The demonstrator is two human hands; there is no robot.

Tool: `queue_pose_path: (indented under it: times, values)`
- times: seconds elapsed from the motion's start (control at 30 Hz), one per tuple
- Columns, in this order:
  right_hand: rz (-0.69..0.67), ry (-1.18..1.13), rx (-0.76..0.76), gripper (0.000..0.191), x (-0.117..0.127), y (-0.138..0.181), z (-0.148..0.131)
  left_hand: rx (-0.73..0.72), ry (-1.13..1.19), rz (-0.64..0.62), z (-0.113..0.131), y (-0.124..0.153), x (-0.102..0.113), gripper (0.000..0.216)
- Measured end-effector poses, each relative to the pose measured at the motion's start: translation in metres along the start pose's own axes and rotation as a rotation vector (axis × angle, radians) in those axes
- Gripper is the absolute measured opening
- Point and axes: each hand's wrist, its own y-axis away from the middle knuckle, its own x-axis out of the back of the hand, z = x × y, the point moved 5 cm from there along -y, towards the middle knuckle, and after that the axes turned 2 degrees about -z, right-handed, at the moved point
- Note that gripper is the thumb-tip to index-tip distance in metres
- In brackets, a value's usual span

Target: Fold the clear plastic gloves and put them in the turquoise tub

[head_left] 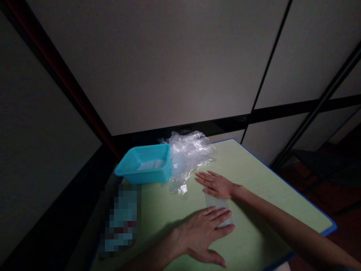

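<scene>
Has the sheet (216, 203) flat on the table (158, 203), at six o'clock from the right hand (217, 184) and running beneath the fingers of the left hand (207, 235) toward twelve. Holds all fingers straight, slightly spread, palms down, gripping nothing. Has clear plastic (191, 154) at eleven o'clock, a basin (149, 176) at ten.

Dim light; pale panels (169, 67), black strip (282, 114); blue-edged table (254, 165); reddish floor (349, 241).
</scene>
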Motion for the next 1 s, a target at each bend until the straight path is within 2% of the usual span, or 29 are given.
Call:
queue_pose_path:
  times: [0.23, 0.4, 0.57, 0.83, 1.0]
  values:
    - [0.207, -0.011, -0.278, 0.055, 0.004, -0.008, 0.031, 0.004, -0.029, 0.002, 0.0, 0.0, 0.0, 0.068]
    - [0.325, -0.056, -0.334, 0.055, 0.007, -0.008, 0.037, 0.003, -0.035, -0.005, 0.0, 0.0, -0.001, 0.069]
    - [0.428, -0.158, -0.33, 0.044, 0.016, 0.003, 0.038, 0.001, -0.034, -0.01, 0.001, 0.0, 0.0, 0.069]
    - [0.432, -0.192, -0.309, 0.05, 0.013, 0.043, 0.024, 0.017, -0.012, -0.016, 0.0, 0.0, 0.0, 0.067]
    - [0.392, -0.074, -0.308, 0.055, 0.01, 0.045, 0.02, -0.004, 0.02, -0.026, 0.0, 0.0, -0.001, 0.069]
